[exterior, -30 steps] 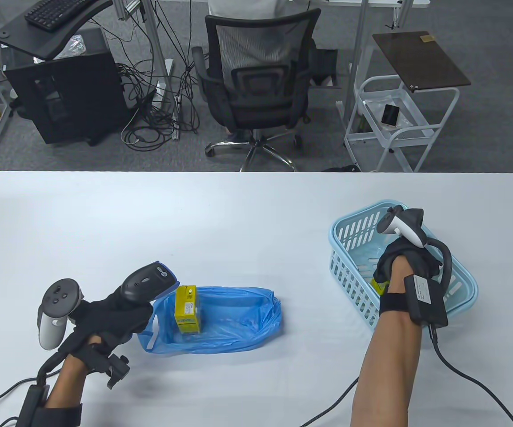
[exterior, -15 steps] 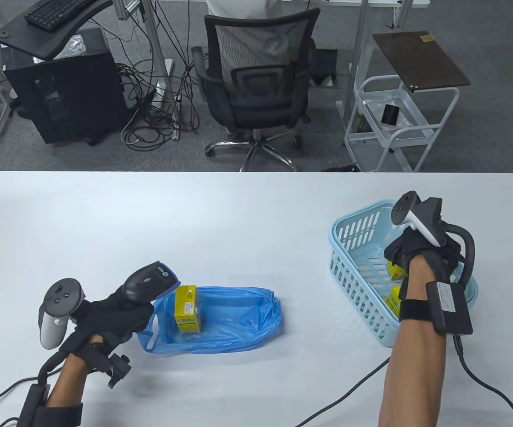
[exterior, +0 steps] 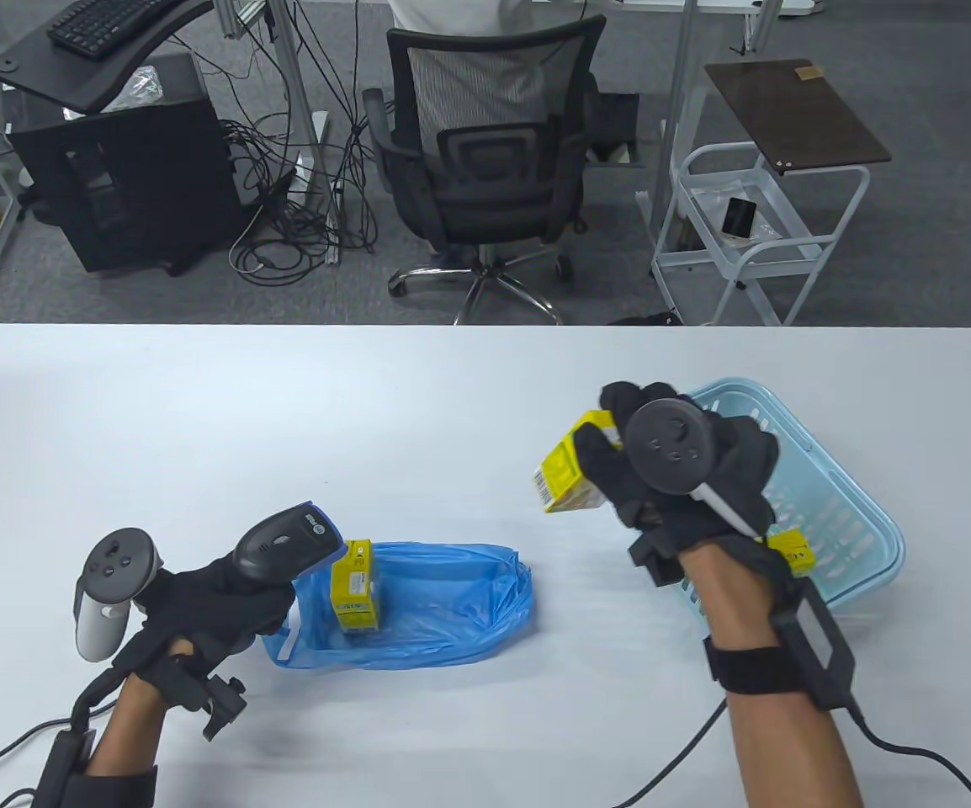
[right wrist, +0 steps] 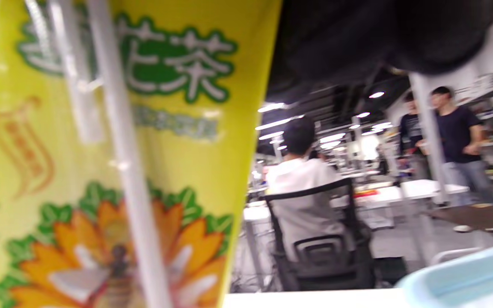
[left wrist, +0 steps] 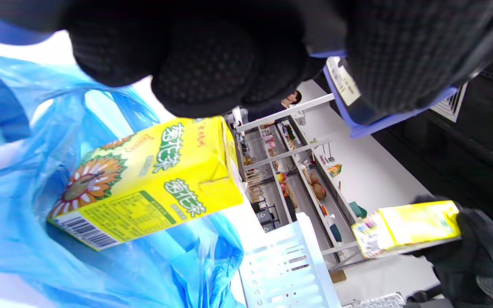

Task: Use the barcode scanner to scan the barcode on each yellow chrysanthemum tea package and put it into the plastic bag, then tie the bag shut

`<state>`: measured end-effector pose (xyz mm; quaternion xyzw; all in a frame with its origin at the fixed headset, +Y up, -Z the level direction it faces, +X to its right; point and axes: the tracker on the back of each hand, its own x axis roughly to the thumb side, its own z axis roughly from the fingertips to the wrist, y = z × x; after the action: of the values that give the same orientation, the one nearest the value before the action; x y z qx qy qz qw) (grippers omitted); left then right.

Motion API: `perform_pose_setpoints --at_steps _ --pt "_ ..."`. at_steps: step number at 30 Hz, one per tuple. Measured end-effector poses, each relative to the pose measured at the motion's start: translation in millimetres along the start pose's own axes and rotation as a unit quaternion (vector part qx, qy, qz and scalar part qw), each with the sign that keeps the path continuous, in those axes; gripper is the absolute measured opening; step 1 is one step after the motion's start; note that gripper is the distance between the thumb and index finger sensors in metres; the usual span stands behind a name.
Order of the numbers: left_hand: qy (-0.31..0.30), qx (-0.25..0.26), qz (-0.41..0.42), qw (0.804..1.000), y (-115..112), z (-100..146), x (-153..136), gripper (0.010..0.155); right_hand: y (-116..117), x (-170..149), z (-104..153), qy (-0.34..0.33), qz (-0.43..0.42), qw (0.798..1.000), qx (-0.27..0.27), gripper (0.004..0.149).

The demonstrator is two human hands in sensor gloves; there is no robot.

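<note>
Right grip [exterior: 662,471]: clamping a yellow tea package [exterior: 565,475] above the desk [exterior: 283,421].
Left grip [exterior: 199,602]: wrapping around the barcode scanner [exterior: 283,539].
Blue bag [exterior: 452,606]: holding another package [exterior: 352,587].

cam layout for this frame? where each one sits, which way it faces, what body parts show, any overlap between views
Table view: overhead, looking down at the table; both forearms, left hand gripping the scanner, right hand holding a tea package.
Left wrist view: tilted, on the left wrist, looking past gloved fingers toward the blue bag and the package in it.
Right wrist view: on the right wrist, facing the room; held package fills the left, glove at the top.
Shared: the held package and basket show in table and left wrist views.
</note>
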<state>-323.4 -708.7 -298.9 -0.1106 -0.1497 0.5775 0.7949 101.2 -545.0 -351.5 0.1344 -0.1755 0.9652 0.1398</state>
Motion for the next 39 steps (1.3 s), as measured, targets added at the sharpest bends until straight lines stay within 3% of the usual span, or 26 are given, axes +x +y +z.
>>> perform_pose_setpoints --at_steps 5,10,17,20,23,25,29,39 --pt "-0.006 -0.032 -0.004 0.999 -5.1 -1.2 2.5 0.059 59.8 57.5 -9.2 -0.044 0.005 0.998 0.037 0.078" --pt "0.0 -0.063 -0.026 0.998 -10.7 -2.8 3.4 0.057 76.1 80.0 -13.3 -0.057 -0.013 0.997 0.041 0.077" --pt "-0.001 -0.055 -0.022 0.998 -8.7 -0.7 3.8 0.057 73.6 85.4 -11.3 -0.064 -0.012 0.996 0.06 0.077" --pt "-0.006 -0.047 -0.01 0.999 -7.4 0.8 4.8 0.062 73.9 86.2 -5.7 -0.083 -0.014 0.991 0.1 0.076" --pt "-0.006 -0.036 -0.023 0.999 -4.1 2.4 4.1 0.067 78.2 89.4 2.9 -0.127 -0.018 0.975 0.184 0.074" --pt "-0.008 -0.023 -0.013 1.0 0.3 3.5 3.4 0.068 87.6 96.1 10.8 -0.154 -0.013 0.96 0.232 0.079" --pt "-0.003 -0.006 -0.002 1.0 6.4 5.6 -0.8 0.067 117.4 108.8 21.8 -0.189 -0.005 0.941 0.281 0.088" --pt "0.012 -0.01 -0.013 1.0 3.3 3.2 -5.7 0.066 175.1 111.9 24.7 -0.184 -0.071 0.932 0.304 0.091"
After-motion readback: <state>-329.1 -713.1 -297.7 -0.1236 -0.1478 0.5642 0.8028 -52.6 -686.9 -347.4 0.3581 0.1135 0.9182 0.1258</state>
